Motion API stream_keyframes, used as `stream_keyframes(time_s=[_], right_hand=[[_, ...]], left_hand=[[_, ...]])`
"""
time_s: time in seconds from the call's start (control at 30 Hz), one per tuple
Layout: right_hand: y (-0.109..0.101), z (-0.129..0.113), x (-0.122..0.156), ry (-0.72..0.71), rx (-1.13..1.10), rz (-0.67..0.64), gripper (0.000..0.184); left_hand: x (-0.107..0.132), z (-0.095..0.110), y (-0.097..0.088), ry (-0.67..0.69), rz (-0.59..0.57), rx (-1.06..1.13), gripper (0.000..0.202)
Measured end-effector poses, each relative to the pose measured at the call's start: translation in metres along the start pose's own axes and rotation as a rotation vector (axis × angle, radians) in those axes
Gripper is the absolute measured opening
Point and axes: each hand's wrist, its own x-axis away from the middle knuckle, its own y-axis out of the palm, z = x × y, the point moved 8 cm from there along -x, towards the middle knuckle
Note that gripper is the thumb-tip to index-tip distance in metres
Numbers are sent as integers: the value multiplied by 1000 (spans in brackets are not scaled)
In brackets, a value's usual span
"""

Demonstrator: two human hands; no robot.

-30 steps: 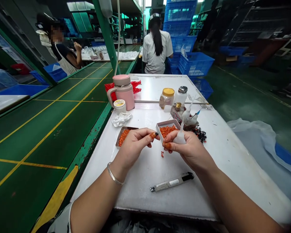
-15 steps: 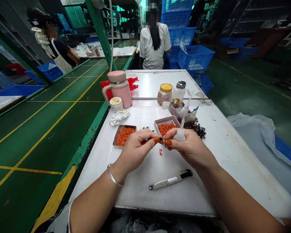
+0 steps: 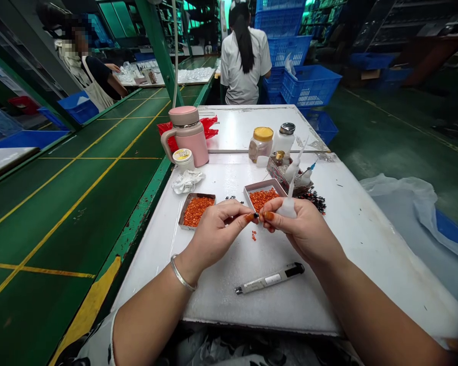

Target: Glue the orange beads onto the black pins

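Observation:
My left hand [image 3: 217, 234] pinches a tiny dark bead [image 3: 255, 215] between thumb and forefinger. My right hand [image 3: 303, 234] grips a white squeeze bottle [image 3: 288, 207] with a thin upright nozzle, its orange-stained fingertips almost touching the left hand's. Just behind my hands sit a metal tray of orange beads [image 3: 197, 194] and a second tray of orange beads [image 3: 263, 185]. A few loose orange beads [image 3: 254, 235] lie on the white table [image 3: 229, 300] below my fingers. A heap of dark beads [image 3: 315, 201] lies to the right of the second tray.
A grey-and-black pen-like tool [image 3: 270, 278] lies near the table's front. At the back stand a pink mug [image 3: 187, 136], a yellow-lidded jar [image 3: 261, 144] and a metal-capped bottle [image 3: 285, 140]. A green conveyor bench [image 3: 80, 213] runs along the left; a co-worker [image 3: 244, 66] stands beyond the table.
The table has slid upward in my view as the camera tips down. My hands stay close together, still holding the bead and the bottle.

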Motion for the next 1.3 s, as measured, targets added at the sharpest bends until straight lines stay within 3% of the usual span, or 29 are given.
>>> stream_keyframes(time_s=[0.4, 0.8, 1.3], right_hand=[[-2, -12, 3, -61, 207, 124, 25], [-1, -20, 3, -139, 386, 160, 25], [2, -19, 4, -170, 371, 184, 21]], left_hand=[[3, 5, 2, 102, 46, -193, 16], [5, 9, 0, 166, 102, -394, 15], [6, 11, 1, 156, 109, -447, 16]])
